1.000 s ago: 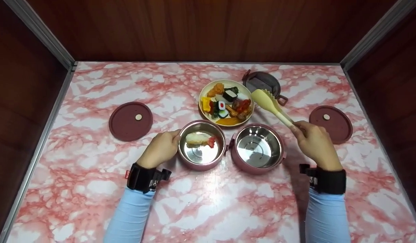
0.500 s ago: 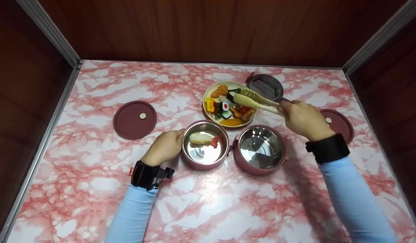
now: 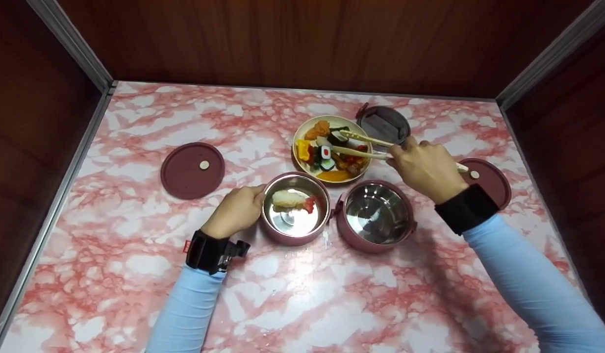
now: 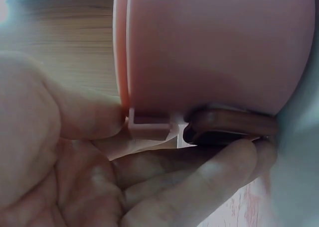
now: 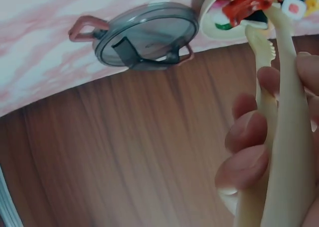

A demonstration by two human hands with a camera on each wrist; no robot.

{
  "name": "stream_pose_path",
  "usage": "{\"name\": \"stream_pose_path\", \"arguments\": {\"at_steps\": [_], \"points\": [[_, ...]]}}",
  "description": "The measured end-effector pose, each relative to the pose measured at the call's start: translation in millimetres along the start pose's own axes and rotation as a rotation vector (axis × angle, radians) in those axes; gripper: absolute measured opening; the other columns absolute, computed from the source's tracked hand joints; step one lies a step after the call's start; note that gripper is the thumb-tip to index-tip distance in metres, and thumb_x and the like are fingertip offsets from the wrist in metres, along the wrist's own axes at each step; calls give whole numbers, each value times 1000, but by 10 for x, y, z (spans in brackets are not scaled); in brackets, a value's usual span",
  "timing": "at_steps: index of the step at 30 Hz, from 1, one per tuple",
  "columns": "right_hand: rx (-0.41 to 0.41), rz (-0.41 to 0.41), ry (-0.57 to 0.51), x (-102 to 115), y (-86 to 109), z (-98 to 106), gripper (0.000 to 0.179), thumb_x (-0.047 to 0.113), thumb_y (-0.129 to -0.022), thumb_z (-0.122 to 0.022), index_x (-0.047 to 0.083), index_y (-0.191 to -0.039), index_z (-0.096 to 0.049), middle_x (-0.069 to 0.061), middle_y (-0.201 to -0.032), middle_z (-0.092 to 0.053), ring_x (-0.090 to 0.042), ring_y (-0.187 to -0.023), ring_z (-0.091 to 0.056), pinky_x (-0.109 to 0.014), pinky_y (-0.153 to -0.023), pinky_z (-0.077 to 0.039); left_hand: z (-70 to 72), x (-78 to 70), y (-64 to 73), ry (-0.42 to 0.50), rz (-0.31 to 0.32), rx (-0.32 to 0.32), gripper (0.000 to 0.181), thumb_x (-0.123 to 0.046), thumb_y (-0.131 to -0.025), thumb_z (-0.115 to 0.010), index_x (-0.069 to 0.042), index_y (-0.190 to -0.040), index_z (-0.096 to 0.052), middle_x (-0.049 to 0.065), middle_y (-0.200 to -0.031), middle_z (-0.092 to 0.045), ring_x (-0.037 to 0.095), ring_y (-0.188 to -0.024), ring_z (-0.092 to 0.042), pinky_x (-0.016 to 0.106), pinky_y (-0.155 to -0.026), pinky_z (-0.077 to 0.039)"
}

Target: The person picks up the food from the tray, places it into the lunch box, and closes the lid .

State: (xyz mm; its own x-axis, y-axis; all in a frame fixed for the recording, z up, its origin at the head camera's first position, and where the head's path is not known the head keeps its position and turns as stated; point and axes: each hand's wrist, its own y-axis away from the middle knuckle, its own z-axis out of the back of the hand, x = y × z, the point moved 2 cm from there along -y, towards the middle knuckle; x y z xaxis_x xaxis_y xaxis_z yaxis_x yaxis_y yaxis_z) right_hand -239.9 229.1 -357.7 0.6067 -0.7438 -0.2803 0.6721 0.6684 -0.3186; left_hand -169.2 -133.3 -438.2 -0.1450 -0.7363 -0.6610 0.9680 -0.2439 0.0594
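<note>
My left hand (image 3: 236, 211) grips the side of a pink round lunch pot (image 3: 295, 239). In the left wrist view its thumb is at the rim by a small tab, with fingers under the dark red clip (image 4: 234, 122). A toy shrimp sushi (image 3: 289, 199) lies inside that pot. Cream tongs (image 3: 359, 152) are held in my right hand (image 3: 425, 169). Their parted tips reach over the cream plate (image 3: 341, 120) of toy food, on either side of a black-and-white sushi roll (image 3: 338, 138). A second pink pot (image 3: 364, 242), with nothing inside, stands right of the first.
One maroon round lid (image 3: 182, 171) lies at the left, another (image 3: 496, 186) at the right, partly behind the right hand. Behind the plate sits a grey see-through lid (image 3: 381, 122) with clips. Wooden walls (image 3: 302, 44) border the marbled table (image 3: 283, 304).
My right hand has swung the tongs forward and left, from beside the plate to over the food, and their tips have come down around the roll. The left hand keeps its grip.
</note>
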Motion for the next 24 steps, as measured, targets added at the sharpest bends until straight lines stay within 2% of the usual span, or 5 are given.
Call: {"name": "stream_pose_path", "arguments": {"at_steps": [4,9,17,20,24], "points": [[-15,43,45,68,-44,1,25,20,-94,-67,-1,-86,-55,-21,-69,-54,-37,-48,-51,-50,-36,-42,6,2,10,5,0,-4,40,-17,-104,-45,-1,-139,-55,17,-135,-58,28,-99,-61,46,-91,-49],[-6,10,84,106,-65,-3,25,17,-90,-70,-3,-100,-57,-22,-72,-57,-39,-51,-55,-49,-37,-44,-6,-8,4,10,8,3,41,-17,-104,-44,-3,-141,-53,17,-136,-57,29,-101,-61,48,-94,-48],[-15,-71,122,155,-53,-19,16,9,-94,-56,-6,-90,-58,-19,-71,-58,-36,-53,-56,-49,-39,-45,18,-9,14,7,3,-8,40,-17,-104,-44,-2,-140,-54,18,-135,-57,32,-102,-62,49,-94,-48],[49,-147,56,133,-39,-20,24,19,-96,-61,-4,-89,-59,-19,-74,-60,-37,-54,-57,-52,-41,-45,9,-5,19,-1,0,-7,40,-17,-104,-44,-2,-140,-54,18,-135,-57,32,-105,-63,49,-94,-48],[175,-331,-108,15,18,-15,29,31,-97,-63,5,-86,-61,-17,-72,-61,-42,-58,-59,-58,-45,-43,-4,-14,5,-2,2,-1,40,-17,-104,-43,-1,-140,-54,17,-137,-56,31,-103,-62,47,-93,-49]]}}
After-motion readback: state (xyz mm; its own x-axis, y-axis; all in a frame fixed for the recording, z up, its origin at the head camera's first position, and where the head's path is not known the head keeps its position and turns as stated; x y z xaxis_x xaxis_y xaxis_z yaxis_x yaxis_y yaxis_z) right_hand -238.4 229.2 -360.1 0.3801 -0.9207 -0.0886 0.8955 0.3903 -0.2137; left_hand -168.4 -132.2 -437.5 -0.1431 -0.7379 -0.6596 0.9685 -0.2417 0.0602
